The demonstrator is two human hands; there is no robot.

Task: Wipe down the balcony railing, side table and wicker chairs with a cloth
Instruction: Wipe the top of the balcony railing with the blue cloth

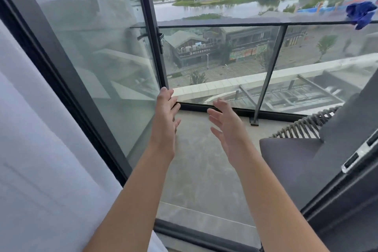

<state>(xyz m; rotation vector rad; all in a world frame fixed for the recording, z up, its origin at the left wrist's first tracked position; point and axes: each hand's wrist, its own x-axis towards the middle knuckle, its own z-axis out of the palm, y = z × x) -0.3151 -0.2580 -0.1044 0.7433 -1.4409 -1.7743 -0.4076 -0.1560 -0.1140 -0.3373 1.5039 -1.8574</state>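
Two hands, left hand (164,116), right hand (227,122), both empty; one cloth (361,14) on railing (225,25).

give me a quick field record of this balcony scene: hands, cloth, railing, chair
left hand: open, fingers straight, holds nothing
right hand: open, fingers spread, holds nothing
cloth: blue, draped on the railing top at far right
railing: dark top rail over glass panels
wicker chair: at right, grey seat cushion, partly hidden by the door frame
side table: not in view
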